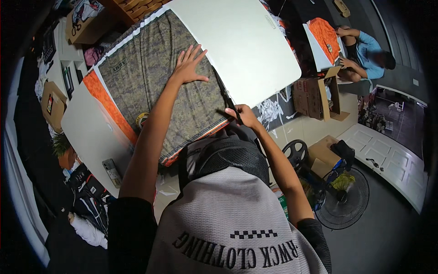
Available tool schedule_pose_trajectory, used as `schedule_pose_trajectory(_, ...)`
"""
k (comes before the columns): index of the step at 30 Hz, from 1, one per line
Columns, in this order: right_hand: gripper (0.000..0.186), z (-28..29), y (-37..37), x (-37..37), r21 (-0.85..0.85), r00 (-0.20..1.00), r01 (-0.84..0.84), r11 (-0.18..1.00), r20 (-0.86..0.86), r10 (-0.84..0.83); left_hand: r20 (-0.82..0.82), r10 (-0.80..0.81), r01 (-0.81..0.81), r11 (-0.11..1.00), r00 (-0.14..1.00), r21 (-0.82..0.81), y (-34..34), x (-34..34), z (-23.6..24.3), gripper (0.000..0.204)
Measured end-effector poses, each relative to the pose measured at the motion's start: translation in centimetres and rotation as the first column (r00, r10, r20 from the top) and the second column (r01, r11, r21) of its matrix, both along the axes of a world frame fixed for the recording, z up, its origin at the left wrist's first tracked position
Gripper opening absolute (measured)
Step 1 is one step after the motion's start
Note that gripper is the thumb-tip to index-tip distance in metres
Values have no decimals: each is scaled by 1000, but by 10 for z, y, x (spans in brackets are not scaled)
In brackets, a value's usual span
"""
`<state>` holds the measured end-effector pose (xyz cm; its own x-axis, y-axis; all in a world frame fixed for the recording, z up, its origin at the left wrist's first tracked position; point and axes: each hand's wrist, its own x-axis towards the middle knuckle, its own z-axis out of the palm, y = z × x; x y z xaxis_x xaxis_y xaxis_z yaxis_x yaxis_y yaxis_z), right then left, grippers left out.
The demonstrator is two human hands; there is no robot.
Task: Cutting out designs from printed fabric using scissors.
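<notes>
A camouflage-patterned fabric [127,77] lies spread over the white table [246,45], with white strips along its far edge and an orange panel [107,107] on its left. My left hand [189,66] rests flat on the fabric near its right edge, fingers spread. At the near right corner my right hand [245,116] grips a pair of dark scissors [223,89]. Their blades point away from me along the fabric's right edge. Whether the blades are apart is hard to make out. Layered edges with orange and white stripes show at the fabric's near side.
A phone [111,171] lies on the table's left part. White scraps [270,111] hang beyond the right edge, beside a cardboard box [308,98]. A black fan [349,198] stands at lower right. Far right, another person [370,48] handles orange fabric [323,39].
</notes>
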<state>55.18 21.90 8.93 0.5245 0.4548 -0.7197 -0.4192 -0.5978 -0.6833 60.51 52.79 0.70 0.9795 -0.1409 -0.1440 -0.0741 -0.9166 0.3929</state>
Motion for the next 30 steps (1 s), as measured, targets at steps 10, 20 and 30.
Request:
schedule_pose_trajectory(10, 46, 3, 4, 2, 37, 998, -50, 998, 35, 49, -25, 12, -12, 1000, 1000, -3, 1, 0, 4, 119)
schedule_pose_trajectory(20, 47, 0, 20, 18, -19, 999, -40, 999, 19, 41, -27, 25, -27, 998, 999, -60, 1, -2, 2, 120)
schedule_pose_trajectory(30, 48, -1, 30, 22, -9, 999, -19, 1000, 45, 19, -31, 20, -22, 997, 999, -67, 2, -1, 2, 119)
